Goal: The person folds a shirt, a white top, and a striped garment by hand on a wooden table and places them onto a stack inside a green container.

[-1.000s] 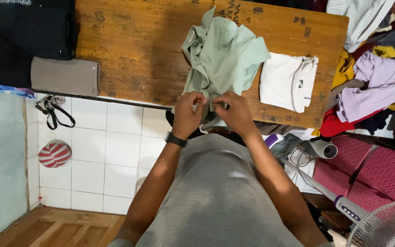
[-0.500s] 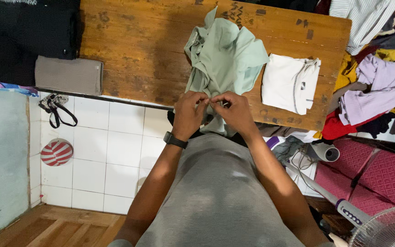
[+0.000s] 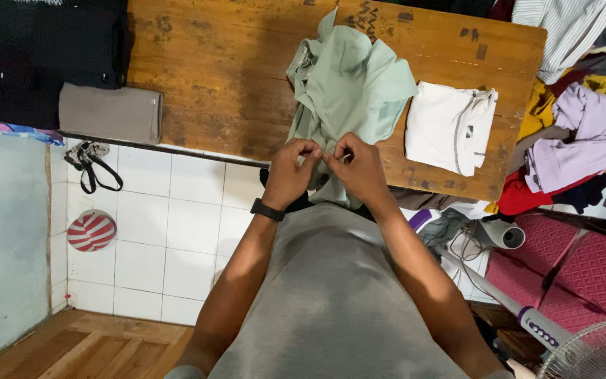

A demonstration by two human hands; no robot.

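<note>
Since a second ago my hands have lifted slightly. Left hand (image 3: 290,173) and right hand (image 3: 359,170) each pinch the near hem of the pale green shirt (image 3: 348,84), bunched on the surface (image 3: 212,70), left of the folded white shirt (image 3: 449,126), as if to straighten it.

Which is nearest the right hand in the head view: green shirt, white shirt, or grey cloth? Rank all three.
1. Green shirt: pinched in the right hand.
2. White shirt: folded, to its right.
3. Grey cloth: far left table edge.
</note>
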